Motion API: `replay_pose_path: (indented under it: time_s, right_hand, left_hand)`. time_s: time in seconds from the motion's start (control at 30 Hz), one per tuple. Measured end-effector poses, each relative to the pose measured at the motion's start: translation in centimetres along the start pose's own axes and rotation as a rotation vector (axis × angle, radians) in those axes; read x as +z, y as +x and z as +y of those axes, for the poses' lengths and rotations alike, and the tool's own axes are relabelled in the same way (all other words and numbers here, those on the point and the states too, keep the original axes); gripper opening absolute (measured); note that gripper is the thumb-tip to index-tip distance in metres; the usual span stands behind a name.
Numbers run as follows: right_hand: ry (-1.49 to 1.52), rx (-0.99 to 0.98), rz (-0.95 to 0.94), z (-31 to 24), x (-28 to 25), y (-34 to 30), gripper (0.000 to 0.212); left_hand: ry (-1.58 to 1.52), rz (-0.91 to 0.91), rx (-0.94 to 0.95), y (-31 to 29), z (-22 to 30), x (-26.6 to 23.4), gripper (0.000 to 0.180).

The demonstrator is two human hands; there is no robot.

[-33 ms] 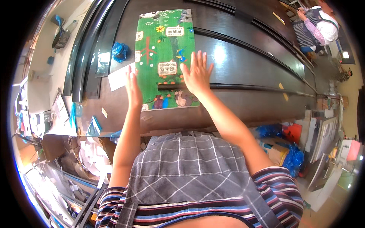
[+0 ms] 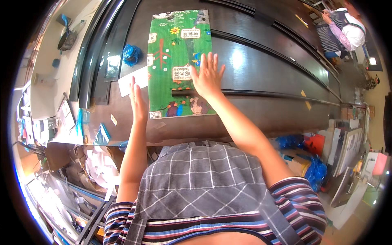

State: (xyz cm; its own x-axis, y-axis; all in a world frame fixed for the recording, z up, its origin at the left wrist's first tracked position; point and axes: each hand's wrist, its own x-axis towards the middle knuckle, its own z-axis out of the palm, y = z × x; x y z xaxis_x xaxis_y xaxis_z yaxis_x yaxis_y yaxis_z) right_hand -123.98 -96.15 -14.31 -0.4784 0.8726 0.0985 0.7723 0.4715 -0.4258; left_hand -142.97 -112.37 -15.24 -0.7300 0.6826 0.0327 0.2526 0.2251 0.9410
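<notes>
A long green printed mat (image 2: 165,87) with cartoon animals, flowers and a red tree lies flat on the dark table. Beside its left edge my left hand (image 2: 139,103) is held on its side, fingers straight and nothing in it. My right hand (image 2: 207,78) is over the mat's right edge, palm down with fingers spread, and it too is without anything in its grasp. Whether it touches the mat I cannot tell. A thin black strip (image 2: 253,94) reaches across the lower part of the mat, passing by my right wrist. White paper (image 2: 127,85) rests left of the mat.
More long black strips (image 2: 265,47) stretch over the dark table (image 2: 261,112). Wide black profiles (image 2: 87,65) lie along the left, near a blue plastic-wrapped bundle (image 2: 130,55). Blue bags (image 2: 315,171) and a box stand below at right. Another person (image 2: 347,30) is at the far right.
My left hand has moved a little left, from the mat's left edge to the bare table beside it. My right hand has shifted slightly left over the mat.
</notes>
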Motion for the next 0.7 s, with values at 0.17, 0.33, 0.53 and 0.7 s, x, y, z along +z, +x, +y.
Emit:
replay_pose_path:
  time_s: [0.17,0.33,0.53,0.7]
  right_hand:
    - [-0.083,-0.096,0.037,-2.4,3.8,0.5,0.072]
    - [-0.088,-0.092,-0.053,-2.2,3.1,-1.5,0.070]
    - [0.189,-0.066,0.047,-0.1,2.8,-1.1,0.069]
    - [-0.289,0.207,0.150,9.8,-2.4,-0.5,0.074]
  left_hand:
    - [0.131,0.078,-0.071,-4.9,-2.4,-6.3,0.059]
    - [0.217,0.092,-0.056,-7.6,-4.0,-7.0,0.058]
    - [0.333,-0.038,0.164,-1.9,3.0,2.7,0.051]
    - [0.664,-0.203,0.305,2.7,5.8,12.0,0.058]
